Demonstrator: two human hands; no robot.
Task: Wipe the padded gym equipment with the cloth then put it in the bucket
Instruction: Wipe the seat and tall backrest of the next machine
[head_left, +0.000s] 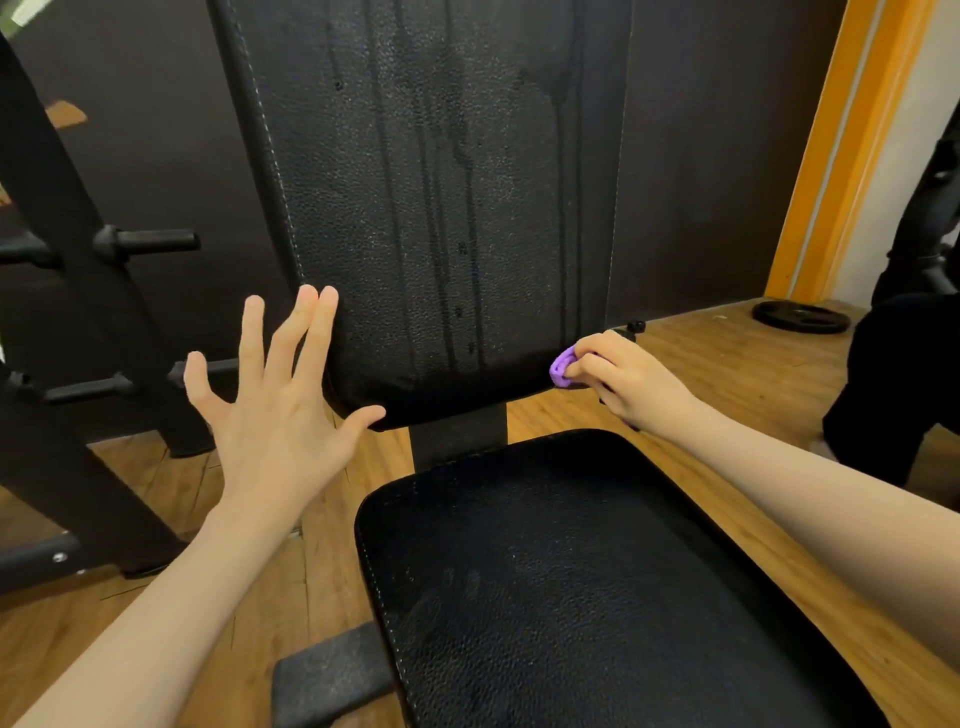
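Right hand (626, 382) grips the bunched purple cloth (561, 370) against the wet backrest pad's (441, 208) lower right corner, apparently mid-wipe, while the left hand (275, 400), fingers splayed and empty, seemingly steadies its left edge.

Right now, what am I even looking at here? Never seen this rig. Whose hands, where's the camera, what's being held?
No robot here: a person wears one wide-angle camera on the head, looking forward and down, so both arms reach in from the bottom. The scene is a black padded gym bench: an upright backrest streaked with wet drip lines, and the seat pad below it, on a wooden floor. The right hand grips a bunched purple cloth at the backrest's lower right corner. The left hand is open with fingers spread, holding nothing, by the backrest's lower left edge. A weight plate lies far right. No bucket is in view.
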